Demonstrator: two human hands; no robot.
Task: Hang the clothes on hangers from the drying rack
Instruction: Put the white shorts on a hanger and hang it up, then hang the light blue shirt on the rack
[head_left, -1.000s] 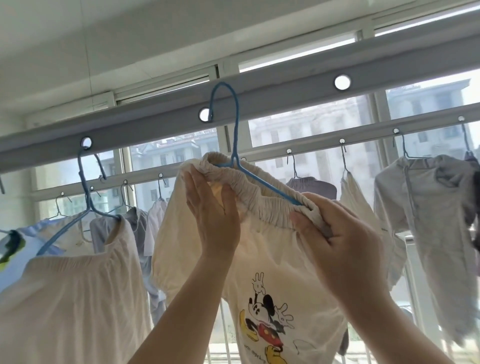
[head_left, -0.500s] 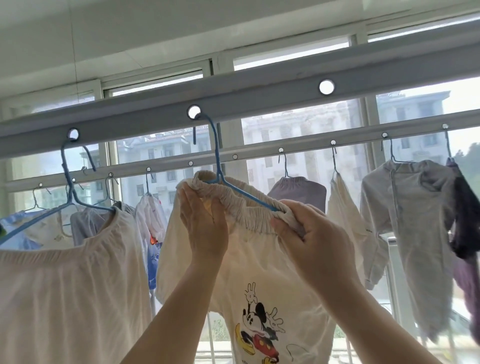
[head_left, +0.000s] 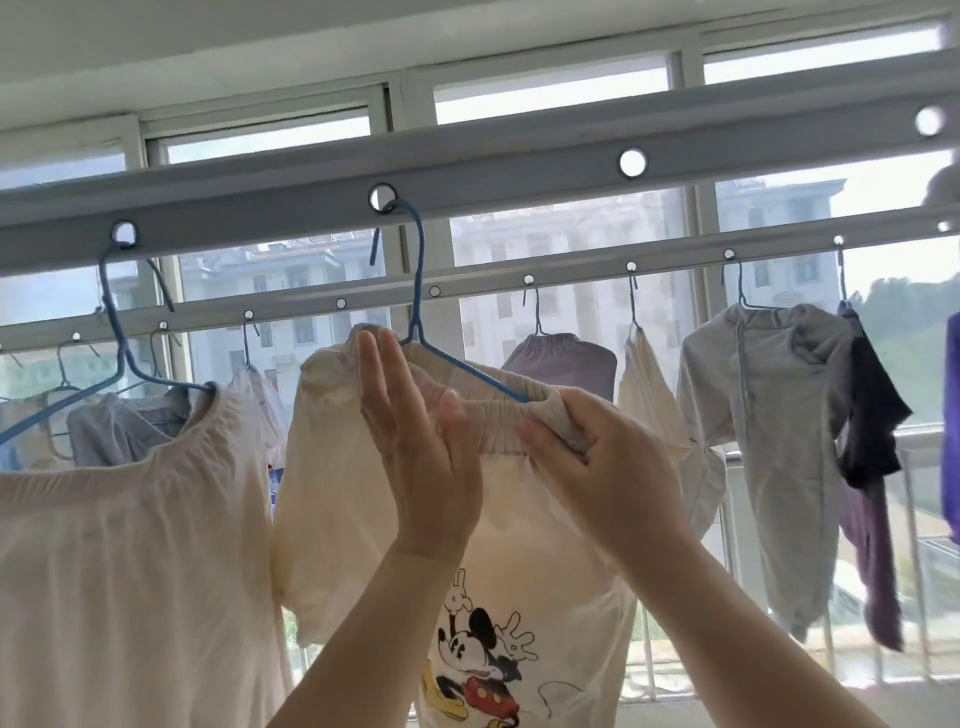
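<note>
A cream garment (head_left: 353, 519) with a cartoon mouse print and an elastic waistband hangs on a blue hanger (head_left: 415, 291). The hanger's hook sits in a round hole of the near grey rail (head_left: 519, 171) of the drying rack. My left hand (head_left: 421, 457) lies flat against the waistband below the hanger's neck, fingers straight and pointing up. My right hand (head_left: 597, 467) pinches the waistband's right end, where it covers the hanger's right arm tip.
To the left, another cream garment (head_left: 130, 545) hangs on a blue hanger (head_left: 117, 322) from the same rail. Two free holes (head_left: 632, 162) lie to the right. The far rail (head_left: 571, 275) by the window carries several clothes, among them a grey hoodie (head_left: 769, 415).
The hanger's hook went from over the rail's hole to seated in it, and the garment dropped with it. My left fingers straightened from curling over the waistband.
</note>
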